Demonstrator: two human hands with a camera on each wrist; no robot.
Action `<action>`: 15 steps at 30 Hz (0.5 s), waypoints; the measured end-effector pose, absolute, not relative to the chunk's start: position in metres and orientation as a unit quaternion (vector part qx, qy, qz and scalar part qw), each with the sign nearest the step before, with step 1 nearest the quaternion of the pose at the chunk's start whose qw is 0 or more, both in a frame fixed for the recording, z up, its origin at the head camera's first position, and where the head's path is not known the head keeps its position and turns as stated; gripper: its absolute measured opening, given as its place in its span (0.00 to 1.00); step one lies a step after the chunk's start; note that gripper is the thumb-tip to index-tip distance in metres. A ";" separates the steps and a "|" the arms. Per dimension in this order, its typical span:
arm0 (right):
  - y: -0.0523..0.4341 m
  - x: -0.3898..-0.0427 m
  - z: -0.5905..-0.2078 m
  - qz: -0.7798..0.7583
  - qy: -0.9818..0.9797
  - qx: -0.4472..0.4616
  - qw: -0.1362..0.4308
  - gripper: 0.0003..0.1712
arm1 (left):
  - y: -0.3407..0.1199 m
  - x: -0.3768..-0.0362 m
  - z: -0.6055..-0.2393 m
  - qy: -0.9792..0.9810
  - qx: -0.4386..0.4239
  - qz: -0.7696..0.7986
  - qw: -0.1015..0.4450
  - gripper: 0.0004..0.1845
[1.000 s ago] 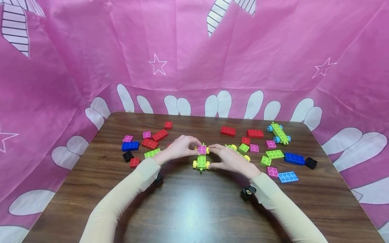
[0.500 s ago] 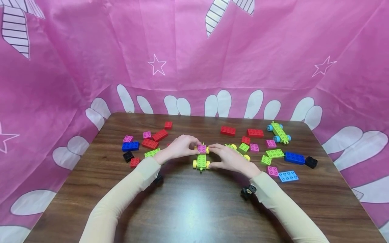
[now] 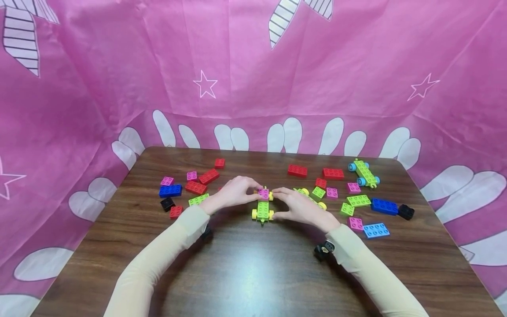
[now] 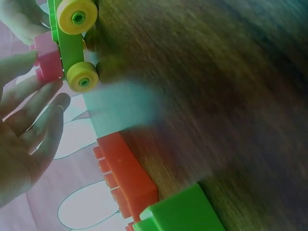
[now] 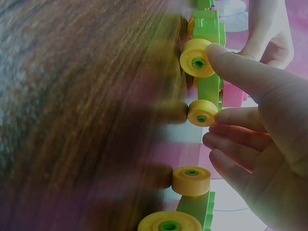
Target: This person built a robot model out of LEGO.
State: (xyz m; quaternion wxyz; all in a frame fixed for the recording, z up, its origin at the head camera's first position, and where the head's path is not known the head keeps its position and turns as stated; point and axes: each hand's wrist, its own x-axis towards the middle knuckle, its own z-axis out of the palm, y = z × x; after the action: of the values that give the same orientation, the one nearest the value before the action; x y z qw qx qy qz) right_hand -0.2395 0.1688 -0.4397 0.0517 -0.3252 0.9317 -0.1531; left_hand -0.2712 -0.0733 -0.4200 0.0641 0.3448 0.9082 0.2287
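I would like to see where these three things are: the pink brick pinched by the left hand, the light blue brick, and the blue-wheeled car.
Pink brick (image 4: 49, 56): left wrist view, on its side.
Light blue brick (image 3: 376, 230): head view, on its studded top.
Blue-wheeled car (image 3: 365, 173): head view, on its green body.

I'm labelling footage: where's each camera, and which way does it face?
On the head, facing forward and down: table, left hand, right hand, sleeves.
On the left wrist, facing the pink brick and wheeled base; both hands show.
On the right wrist, facing the base's yellow wheels; both hands show.
Both wrist views share brick and base.
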 end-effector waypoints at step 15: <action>0.168 -0.237 -0.437 -0.153 0.931 -0.327 0.045 0.43 | -0.072 -0.273 -0.420 0.904 0.356 0.231 0.056 0.17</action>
State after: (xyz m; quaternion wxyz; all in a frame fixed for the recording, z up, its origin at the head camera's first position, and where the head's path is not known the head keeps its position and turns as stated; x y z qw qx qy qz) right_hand -0.2371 0.1676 -0.4372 0.0452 -0.3275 0.9313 -0.1530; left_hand -0.2732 -0.0715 -0.4202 0.0560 0.3555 0.9039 0.2313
